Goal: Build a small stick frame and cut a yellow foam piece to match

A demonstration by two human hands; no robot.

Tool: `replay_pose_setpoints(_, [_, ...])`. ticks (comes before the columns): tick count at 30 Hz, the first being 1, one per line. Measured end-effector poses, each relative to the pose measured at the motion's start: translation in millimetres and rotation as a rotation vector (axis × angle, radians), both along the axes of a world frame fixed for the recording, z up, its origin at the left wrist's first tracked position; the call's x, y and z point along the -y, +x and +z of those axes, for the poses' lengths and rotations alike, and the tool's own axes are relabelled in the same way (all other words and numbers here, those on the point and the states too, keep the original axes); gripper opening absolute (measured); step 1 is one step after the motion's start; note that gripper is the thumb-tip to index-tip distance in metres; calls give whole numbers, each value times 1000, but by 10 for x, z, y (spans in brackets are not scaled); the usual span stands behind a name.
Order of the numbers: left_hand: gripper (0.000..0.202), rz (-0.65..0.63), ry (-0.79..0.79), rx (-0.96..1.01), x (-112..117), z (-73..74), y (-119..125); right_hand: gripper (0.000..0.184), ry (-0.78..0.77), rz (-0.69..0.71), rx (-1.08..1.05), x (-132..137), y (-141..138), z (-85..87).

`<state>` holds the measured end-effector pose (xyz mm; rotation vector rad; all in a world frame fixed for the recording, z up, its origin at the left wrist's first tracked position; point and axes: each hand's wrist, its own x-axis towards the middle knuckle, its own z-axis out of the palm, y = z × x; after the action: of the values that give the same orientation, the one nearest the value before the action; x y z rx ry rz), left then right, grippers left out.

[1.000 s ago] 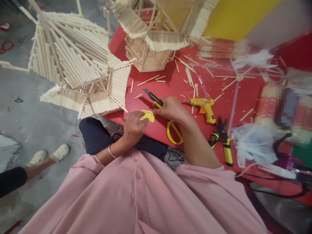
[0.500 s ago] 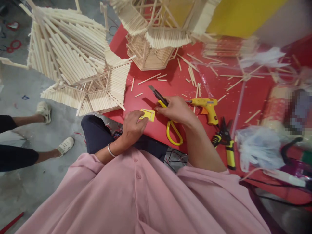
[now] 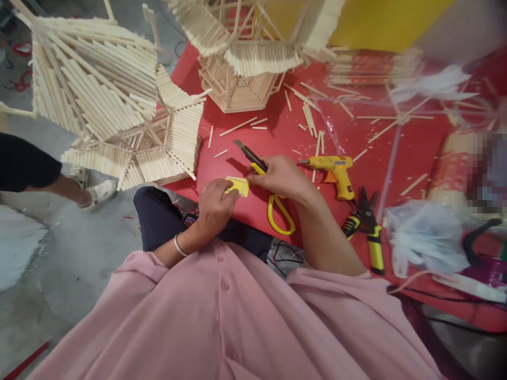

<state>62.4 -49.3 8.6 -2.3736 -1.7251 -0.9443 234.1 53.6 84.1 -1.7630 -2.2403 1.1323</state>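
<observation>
My right hand [image 3: 281,177] is closed around a yellow-and-black utility knife [image 3: 250,156], whose blade end points up and to the left over the red table [image 3: 253,142]. My left hand [image 3: 214,203] presses its fingertips on a small yellow card [image 3: 238,186] lying near the table's front edge, just left of the knife hand. Yellow scissors [image 3: 279,214] lie partly under my right wrist.
A yellow glue gun [image 3: 332,170] and yellow-handled pliers [image 3: 368,229] lie to the right, beside a crumpled plastic bag [image 3: 425,237]. Stick-built models [image 3: 114,105] [image 3: 241,58] stand at the left and back. Loose sticks scatter the table. Another person's leg and shoe [image 3: 93,191] are at left.
Both hands stay on the card and knife with little shift. The other person's feet have moved across the floor at left, and the view has drifted slightly.
</observation>
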Motion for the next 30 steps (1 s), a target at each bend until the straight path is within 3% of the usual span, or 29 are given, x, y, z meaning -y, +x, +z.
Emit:
replay_pose_setpoints(12, [18,-26,-96,87,21,-44,-8,11,32,42,67,20,-21,32])
replay_pose_setpoints(21, [15,36,47,41,19,-36,-1,11,64,28,127,75,-79,56])
replay_pose_setpoints(30, [13,-2,-8,95,62,-121,-61,11,87,22,160,88,-109,59])
